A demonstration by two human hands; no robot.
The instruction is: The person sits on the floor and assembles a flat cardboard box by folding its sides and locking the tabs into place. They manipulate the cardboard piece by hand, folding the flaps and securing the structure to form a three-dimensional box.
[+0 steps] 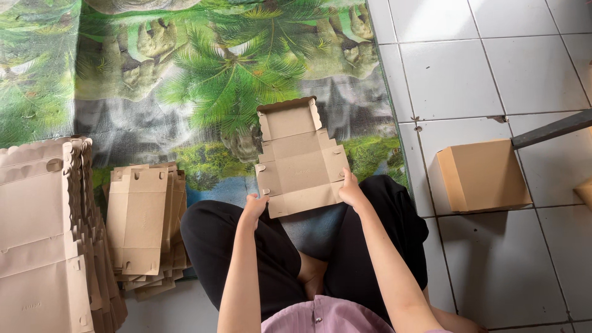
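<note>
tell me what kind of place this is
Probably a home floor used for box folding: white floor tiles, a palm-print mat, stacks of flat cardboard blanks, and both hands holding one blank.

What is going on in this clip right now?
A person sitting cross-legged on a palm-printed floor mat holds a flat, unfolded brown cardboard box blank by its near edge, left hand and right hand at the two corners. More flat blanks lie in a small stack and a taller pile to the left. A closed brown cardboard box sits on the white tiled floor to the right.
</note>
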